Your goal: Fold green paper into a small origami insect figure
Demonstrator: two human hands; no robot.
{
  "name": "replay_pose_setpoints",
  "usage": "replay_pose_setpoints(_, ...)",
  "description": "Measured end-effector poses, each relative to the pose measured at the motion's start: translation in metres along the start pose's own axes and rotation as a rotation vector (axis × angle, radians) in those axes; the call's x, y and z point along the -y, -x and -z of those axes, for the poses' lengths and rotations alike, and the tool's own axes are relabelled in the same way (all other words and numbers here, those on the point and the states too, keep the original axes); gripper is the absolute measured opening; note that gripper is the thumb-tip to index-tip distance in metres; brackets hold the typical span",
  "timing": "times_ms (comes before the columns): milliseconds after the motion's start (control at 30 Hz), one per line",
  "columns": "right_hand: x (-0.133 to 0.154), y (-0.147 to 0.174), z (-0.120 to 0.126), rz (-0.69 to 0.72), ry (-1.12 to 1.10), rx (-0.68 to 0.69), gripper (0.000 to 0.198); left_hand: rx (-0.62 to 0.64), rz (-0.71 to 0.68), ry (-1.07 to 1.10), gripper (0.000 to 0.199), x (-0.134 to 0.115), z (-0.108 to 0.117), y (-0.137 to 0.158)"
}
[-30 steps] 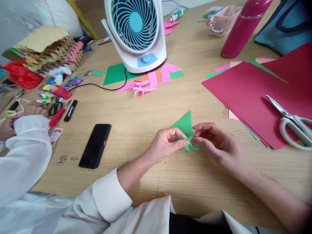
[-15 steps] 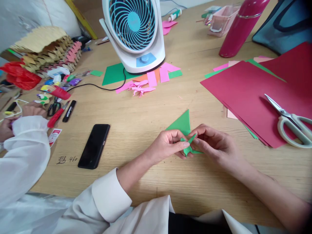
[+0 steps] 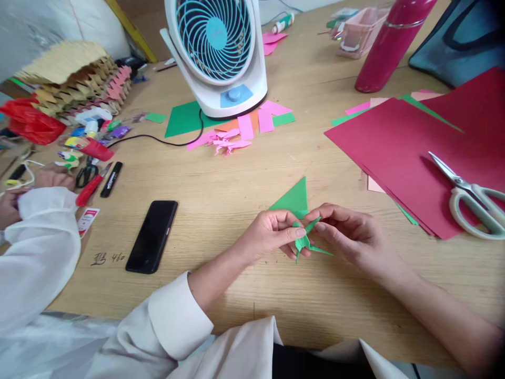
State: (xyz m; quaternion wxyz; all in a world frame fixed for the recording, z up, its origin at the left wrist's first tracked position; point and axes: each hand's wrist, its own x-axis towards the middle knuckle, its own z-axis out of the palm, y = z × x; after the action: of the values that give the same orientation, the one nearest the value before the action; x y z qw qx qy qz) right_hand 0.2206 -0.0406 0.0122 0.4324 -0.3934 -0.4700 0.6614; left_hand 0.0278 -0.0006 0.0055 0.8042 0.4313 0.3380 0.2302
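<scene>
Between my hands is a small green folded paper figure [image 3: 303, 242] with several thin pointed limbs. My left hand [image 3: 272, 234] pinches its body, the thumb lying on top. With thumb and forefinger, my right hand [image 3: 347, 231] grips the tip of the limb that points up and to the right. One limb sticks out to the right and another points down, both free of my fingers. Just behind my left fingers, a green paper triangle [image 3: 294, 197] lies on the wooden table [image 3: 221, 184].
Left of my hands lies a black phone [image 3: 152, 237]. Scissors [image 3: 465, 195] rest on red paper sheets [image 3: 394, 142] at right. A fan [image 3: 221, 52], pink folded figures [image 3: 229, 143] and a pink bottle [image 3: 390, 47] stand farther back. Another person's hand [image 3: 55, 176] is at far left.
My right fingers have shifted slightly right and now hold the upper limb near its tip. The figure has turned a little, so its lower and right limbs show more clearly.
</scene>
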Motion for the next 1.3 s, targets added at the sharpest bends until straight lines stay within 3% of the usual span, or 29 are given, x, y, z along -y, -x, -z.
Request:
replay_pose_setpoints(233,0.002,0.000,0.002,-0.005,0.078,-0.031,0.013,-0.015,0.021,0.005,0.031,0.000,0.001,0.000)
replay_pose_setpoints(400,0.002,0.000,-0.001,-0.020,0.012,-0.039,0.010,-0.020,0.004,-0.045,0.036,0.002,-0.001,-0.001)
replay_pose_setpoints(667,-0.007,-0.003,-0.003,0.011,0.056,-0.031,0.004,-0.136,-0.061,-0.123,0.035,0.005,-0.006,-0.002)
replay_pose_setpoints(1133,-0.005,0.002,-0.001,0.371,0.608,-0.085,0.007,-0.227,-0.098,-0.224,0.031,0.003,-0.005,0.000)
replay_pose_setpoints(1300,-0.009,0.001,0.002,0.466,0.702,-0.103,0.015,-0.230,-0.204,-0.331,0.019,0.004,-0.005,0.000)
